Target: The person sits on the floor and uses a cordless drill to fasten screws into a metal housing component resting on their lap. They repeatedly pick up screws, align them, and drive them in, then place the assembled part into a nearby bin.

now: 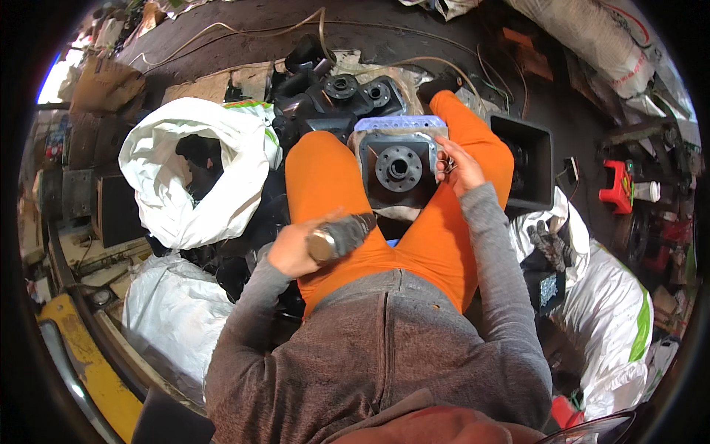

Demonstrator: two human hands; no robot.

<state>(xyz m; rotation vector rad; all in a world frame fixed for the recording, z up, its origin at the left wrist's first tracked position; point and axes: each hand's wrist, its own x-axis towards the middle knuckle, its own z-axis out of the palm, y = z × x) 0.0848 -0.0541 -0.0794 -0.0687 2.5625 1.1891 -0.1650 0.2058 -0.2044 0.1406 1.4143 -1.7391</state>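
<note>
1. The black square housing [375, 194] sits on a beige padded support [400, 214] between the person's knees, its round flanged hub [399, 169] facing up; the padding presumably cushions it, and the thighs hem it in.
2. The right hand [464, 169] is at the support's right edge, fingers curled nearly closed on small metal pieces [446, 163], apparently so they sit handy to the rim.
3. The left hand [291, 251] has its fingers wrapped round a blurred, dark driver-like tool [345, 238], tip toward the support's near-left corner, likely clear of the housing.
4. A lavender plastic strip [399, 122] lines the support's far edge.
5. Beyond it, similar black housings [342, 87] cluster on cardboard.
6. Leftward, a white sack [244, 203] stands rolled open, presumably for easy reach.
</note>
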